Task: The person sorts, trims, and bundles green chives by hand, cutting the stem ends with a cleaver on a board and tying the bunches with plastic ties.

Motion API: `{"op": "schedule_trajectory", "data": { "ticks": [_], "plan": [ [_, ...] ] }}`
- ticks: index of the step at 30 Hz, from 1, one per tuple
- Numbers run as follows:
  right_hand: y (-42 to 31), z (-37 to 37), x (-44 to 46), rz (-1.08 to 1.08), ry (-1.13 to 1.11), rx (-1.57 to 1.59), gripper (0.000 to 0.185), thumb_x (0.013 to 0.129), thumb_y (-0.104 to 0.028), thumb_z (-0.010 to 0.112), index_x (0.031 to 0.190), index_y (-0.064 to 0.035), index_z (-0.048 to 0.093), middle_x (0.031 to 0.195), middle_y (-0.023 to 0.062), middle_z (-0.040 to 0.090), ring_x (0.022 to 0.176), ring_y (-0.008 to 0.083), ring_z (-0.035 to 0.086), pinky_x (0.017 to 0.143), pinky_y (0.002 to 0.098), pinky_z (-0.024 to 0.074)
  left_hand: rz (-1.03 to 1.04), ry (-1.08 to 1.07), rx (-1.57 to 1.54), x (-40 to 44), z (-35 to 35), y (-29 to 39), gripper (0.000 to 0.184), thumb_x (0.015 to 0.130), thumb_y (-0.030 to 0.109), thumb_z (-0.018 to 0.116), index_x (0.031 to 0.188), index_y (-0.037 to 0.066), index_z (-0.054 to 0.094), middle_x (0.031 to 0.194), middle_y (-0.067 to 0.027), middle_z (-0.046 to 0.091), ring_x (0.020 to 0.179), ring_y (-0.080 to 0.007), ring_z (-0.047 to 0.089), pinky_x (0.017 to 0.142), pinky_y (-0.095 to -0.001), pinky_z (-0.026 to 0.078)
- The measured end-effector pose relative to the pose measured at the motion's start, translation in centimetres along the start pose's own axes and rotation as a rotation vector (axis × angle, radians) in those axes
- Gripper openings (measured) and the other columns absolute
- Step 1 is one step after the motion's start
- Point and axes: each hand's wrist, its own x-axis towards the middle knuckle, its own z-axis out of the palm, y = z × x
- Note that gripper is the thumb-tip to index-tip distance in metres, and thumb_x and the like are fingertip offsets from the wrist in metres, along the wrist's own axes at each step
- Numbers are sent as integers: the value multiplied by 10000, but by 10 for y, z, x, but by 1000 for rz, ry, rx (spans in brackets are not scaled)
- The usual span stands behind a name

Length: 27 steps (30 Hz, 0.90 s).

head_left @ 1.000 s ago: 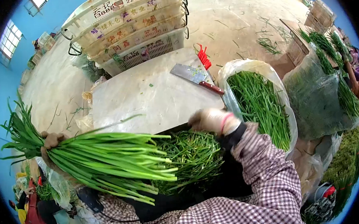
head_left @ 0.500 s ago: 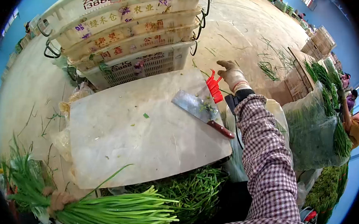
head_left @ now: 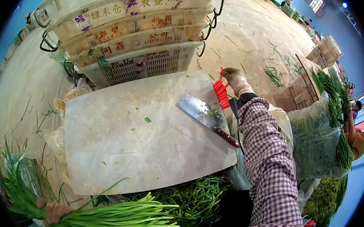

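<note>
My left hand [head_left: 54,212], at the lower left, is wrapped round a thick bunch of long green stalks [head_left: 118,221], cut ends pointing right. My right hand [head_left: 235,79], in a pale glove, has its fingers pinched at the top of the red strips [head_left: 221,94] hanging at the right back corner of the white board [head_left: 120,139]. On the board's right side lies a cleaver [head_left: 201,112] with a dark red handle and green scraps on its blade. Below the board's front edge is a heap of green trimmings [head_left: 192,203].
Stacked white crates [head_left: 144,63] stand behind the board. To the right are a plastic-wrapped bundle of greens [head_left: 316,135], a crate [head_left: 303,90] and a co-worker in orange [head_left: 358,143]. Loose stalks are scattered on the floor [head_left: 244,37].
My right hand has moved from over the trimmings to the red strips, and its spread fingers have closed there. The view has shifted; my left hand still holds the bunch, now lower in view.
</note>
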Motion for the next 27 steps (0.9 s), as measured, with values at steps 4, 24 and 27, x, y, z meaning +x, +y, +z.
{"op": "schedule_trajectory", "data": {
  "ticks": [4, 24, 27],
  "plan": [
    [16, 3, 5, -52, 191, 61, 293, 903, -291, 639, 1099, -75, 673, 990, 154, 703, 902, 279, 664, 800, 374, 506, 240, -38, -50, -7, -5, -16, 171, 989, 119, 445, 1154, 75, 434, 850, 15, 460, 844, -115, 490, 1046, -371, 362],
    [-192, 41, -159, -347, -19, 958, 171, 975, -226, 588, 981, -77, 672, 948, 85, 726, 619, 87, 570, 568, 219, 416, 585, -275, -37, -62, 29, 31, 317, 922, 159, 587, 1192, 92, 437, 794, 34, 594, 810, -86, 593, 932, -328, 442],
    [-212, 139, -182, -141, -318, 848, 176, 981, -236, 580, 1018, -75, 641, 902, 67, 723, 584, 81, 576, 536, 210, 408, 665, -294, -33, -73, 40, 45, 320, 906, 154, 599, 1180, 90, 446, 786, 33, 603, 783, -88, 597, 910, -309, 461]
  ]
}}
